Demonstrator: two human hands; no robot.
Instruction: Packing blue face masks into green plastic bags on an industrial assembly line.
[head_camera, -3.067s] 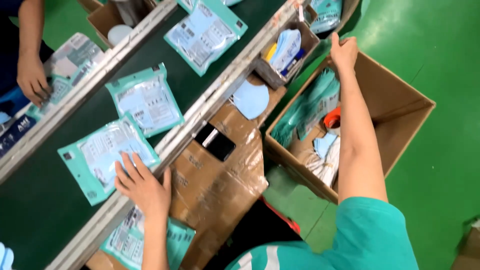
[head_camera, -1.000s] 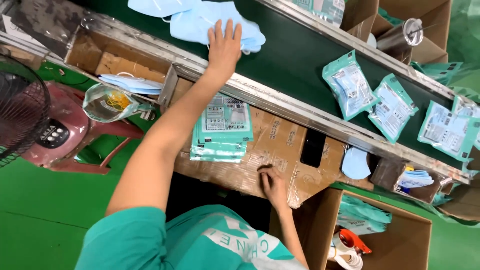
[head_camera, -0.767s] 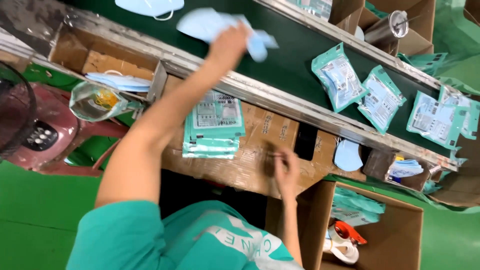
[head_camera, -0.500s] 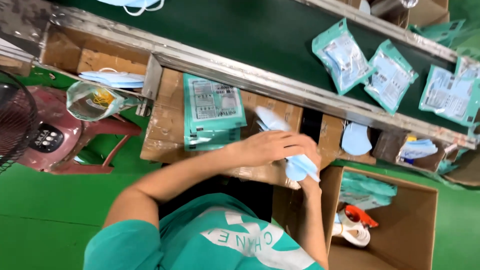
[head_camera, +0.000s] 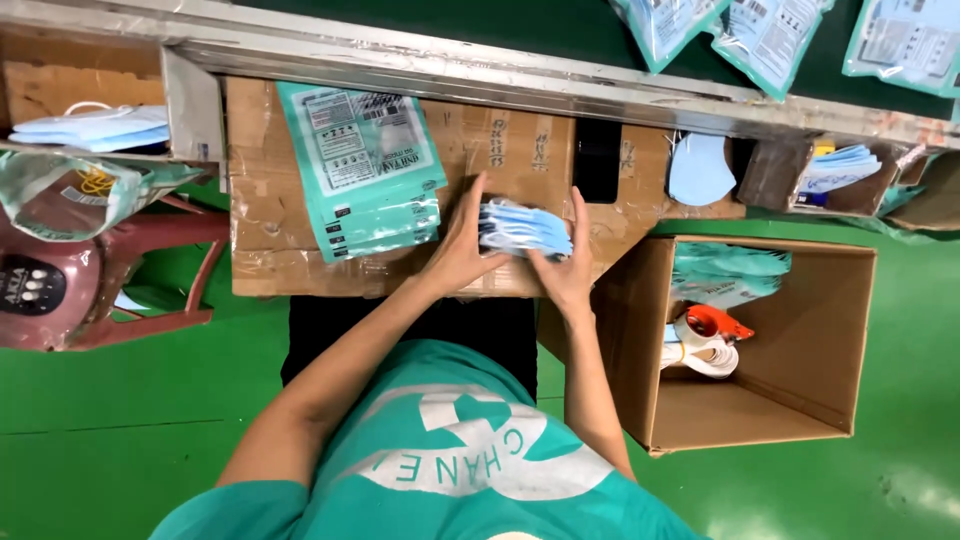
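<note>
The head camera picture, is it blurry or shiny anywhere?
In the head view, the hands and the stack of blue masks look sharp; glare shines off the metal rail and the taped cardboard table; lighting is bright and even, with only soft shadows under the table; the edges bend slightly, as with a wide lens.

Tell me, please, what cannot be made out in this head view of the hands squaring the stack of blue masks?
- Stack of blue masks: the count; left hand and right hand cover its ends.
- Teal pouches: how many are piled; only the top shows.
- Cardboard box: contents under the tape dispenser are hidden.
- Belt pouches: cut by the top edge.
</note>
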